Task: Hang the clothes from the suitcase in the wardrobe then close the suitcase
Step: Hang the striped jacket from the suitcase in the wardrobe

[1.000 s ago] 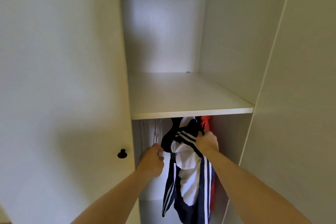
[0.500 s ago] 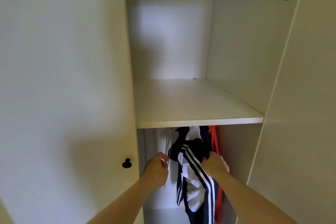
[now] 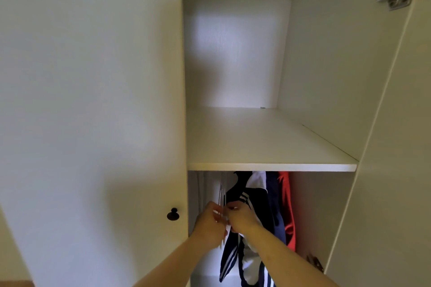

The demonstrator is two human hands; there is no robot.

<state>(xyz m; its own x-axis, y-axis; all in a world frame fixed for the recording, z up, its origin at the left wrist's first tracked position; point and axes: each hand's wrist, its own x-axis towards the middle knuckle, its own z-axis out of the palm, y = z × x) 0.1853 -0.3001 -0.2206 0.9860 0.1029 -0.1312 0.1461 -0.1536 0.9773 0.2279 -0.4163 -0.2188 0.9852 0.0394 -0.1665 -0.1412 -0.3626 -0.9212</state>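
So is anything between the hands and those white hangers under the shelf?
Nothing visible. Both the left hand and right hand are already at the white hangers; the navy striped jacket hangs just to their right.

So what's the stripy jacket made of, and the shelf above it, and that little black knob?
The navy-and-white striped jacket looks like smooth, slightly shiny sportswear fabric, probably polyester; it drapes in soft folds. The shelf seems to be white laminated board, matte with a flat cut edge. The door knob is dark and a little glossy, perhaps metal or plastic; I can't tell which.
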